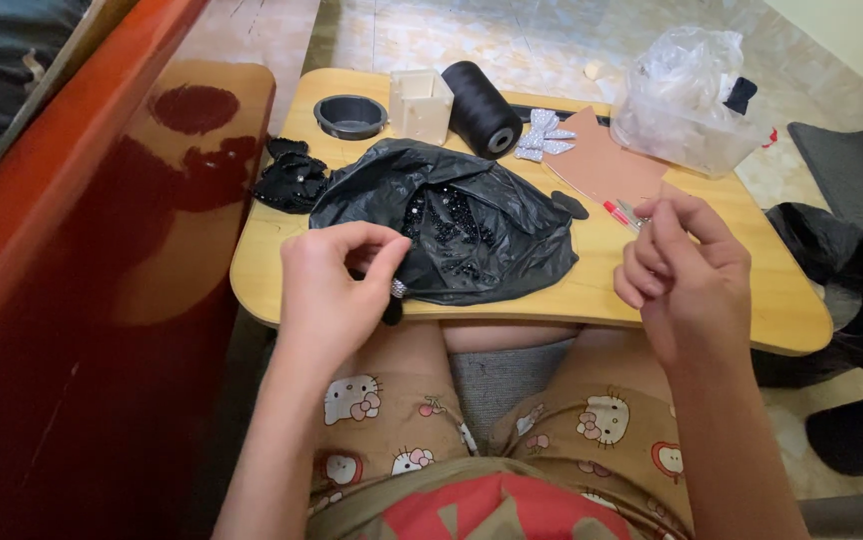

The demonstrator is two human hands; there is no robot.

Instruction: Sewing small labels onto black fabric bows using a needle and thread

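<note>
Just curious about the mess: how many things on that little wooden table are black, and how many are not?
Black: 4 — bag, thread spool, round cup, beaded pile.
Other colours: 4 — cream box, silver bow, brown sheet, clear tub.
Total: 8

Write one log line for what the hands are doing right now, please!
left hand: pinches small black piece | right hand: fingers pinched, object unclear | black bag with beads on lap table

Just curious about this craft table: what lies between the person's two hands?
In the head view, a crumpled black bag strewn with black beads lies on the table between the left hand and right hand.
</note>
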